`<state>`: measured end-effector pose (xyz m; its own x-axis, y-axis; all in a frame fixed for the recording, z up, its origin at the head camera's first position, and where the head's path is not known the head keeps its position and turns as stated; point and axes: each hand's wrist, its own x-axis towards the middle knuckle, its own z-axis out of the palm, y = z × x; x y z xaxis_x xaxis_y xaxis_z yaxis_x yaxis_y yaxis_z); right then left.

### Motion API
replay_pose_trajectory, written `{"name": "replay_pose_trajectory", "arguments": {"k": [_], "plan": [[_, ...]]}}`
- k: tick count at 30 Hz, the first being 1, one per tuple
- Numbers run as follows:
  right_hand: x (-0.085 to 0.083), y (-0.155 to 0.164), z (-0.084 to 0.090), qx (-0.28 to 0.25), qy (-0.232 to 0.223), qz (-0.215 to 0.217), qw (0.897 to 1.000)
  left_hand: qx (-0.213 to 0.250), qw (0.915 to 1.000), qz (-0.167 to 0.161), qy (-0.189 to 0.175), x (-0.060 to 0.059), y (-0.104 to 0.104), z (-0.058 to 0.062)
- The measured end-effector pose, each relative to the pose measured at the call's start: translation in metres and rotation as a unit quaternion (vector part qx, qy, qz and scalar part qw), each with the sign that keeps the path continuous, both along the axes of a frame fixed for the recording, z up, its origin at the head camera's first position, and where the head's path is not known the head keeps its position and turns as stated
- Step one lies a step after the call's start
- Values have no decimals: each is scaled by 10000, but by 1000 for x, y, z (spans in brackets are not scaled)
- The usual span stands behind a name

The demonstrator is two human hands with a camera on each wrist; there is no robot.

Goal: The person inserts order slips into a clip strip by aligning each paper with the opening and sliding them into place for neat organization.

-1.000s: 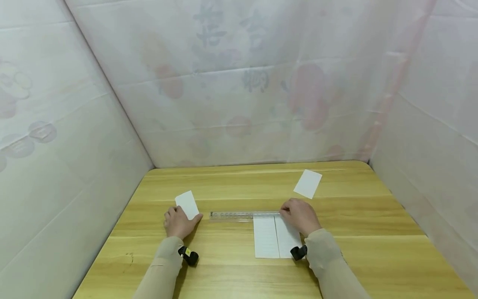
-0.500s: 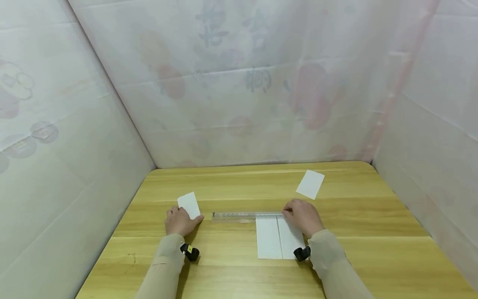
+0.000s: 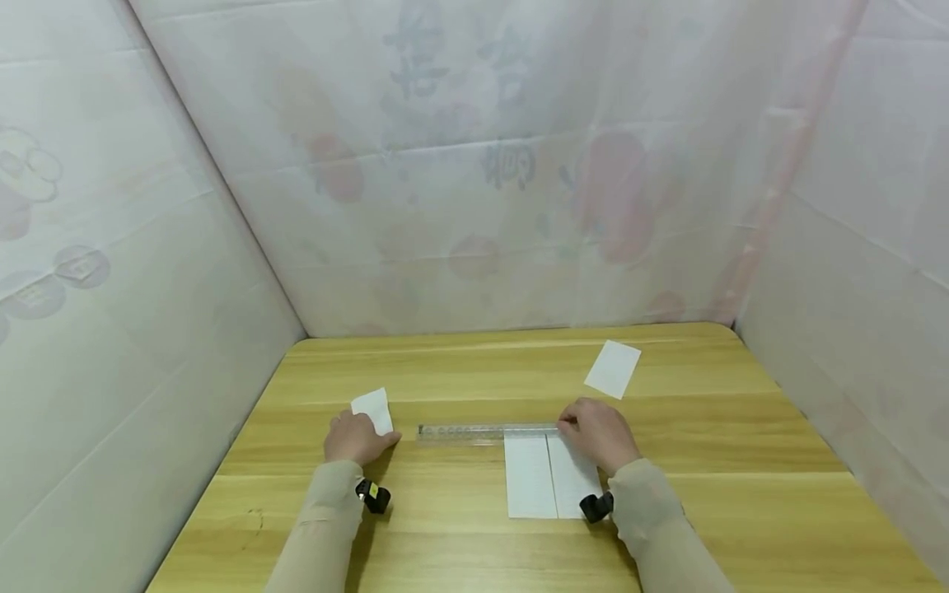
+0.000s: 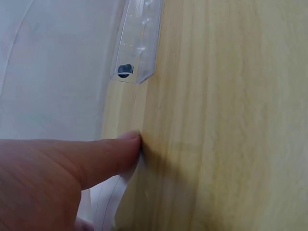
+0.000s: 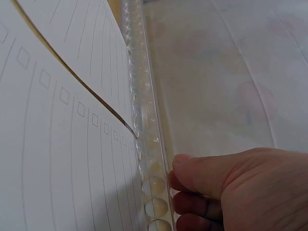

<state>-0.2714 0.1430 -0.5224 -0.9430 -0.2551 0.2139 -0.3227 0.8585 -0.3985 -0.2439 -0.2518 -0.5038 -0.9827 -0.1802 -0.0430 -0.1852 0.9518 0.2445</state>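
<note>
A clear plastic ruler (image 3: 485, 431) lies crosswise on the wooden table (image 3: 460, 362). Its right end rests along the top edge of two lined white sheets (image 3: 550, 476) laid side by side. My right hand (image 3: 597, 433) sits at that end, with thumb and curled fingers (image 5: 202, 175) against the ruler (image 5: 144, 139) beside the lined sheets (image 5: 57, 125). My left hand (image 3: 356, 437) is to the left of the ruler and holds the near edge of a small white paper slip (image 3: 373, 408). In the left wrist view, the thumb (image 4: 96, 156) lies over the slip (image 4: 113, 202), short of the ruler's end (image 4: 137, 43).
Another small white paper (image 3: 613, 368) lies at the back right of the table. Pale sheeting with faded prints (image 3: 474, 165) walls the table in at the back and on both sides. Bare wood shows in front of both forearms.
Both hands stay almost where they were. The slip at my left hand shows less of itself than a second ago, with more of it drawn under the fingers.
</note>
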Motion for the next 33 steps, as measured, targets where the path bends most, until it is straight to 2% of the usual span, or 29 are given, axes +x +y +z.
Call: {"name": "replay_pose_trajectory", "arguments": {"k": [7,13,18,22,26,29,33], "plan": [[1,0,0,92,33,37,9999,-170,9996,-198,-121,1,0,1],[0,-1,0,73,22,0,10000,1,9998,-157,-128,0,1,2],[0,-2,1,56,114,4,9999,282,9994,-166,-65,1,0,4],[0,-3,1,80,125,15,9999,807,9967,-3,102,4,-2,5],[0,-3,1,99,45,-14,9999,1630,9848,302,520,7,-3,2],[0,-3,2,93,8,-27,10000,2377,9658,439,942,7,0,-2],[1,-2,3,105,0,-41,9999,3059,9408,301,1425,4,8,-7]]}}
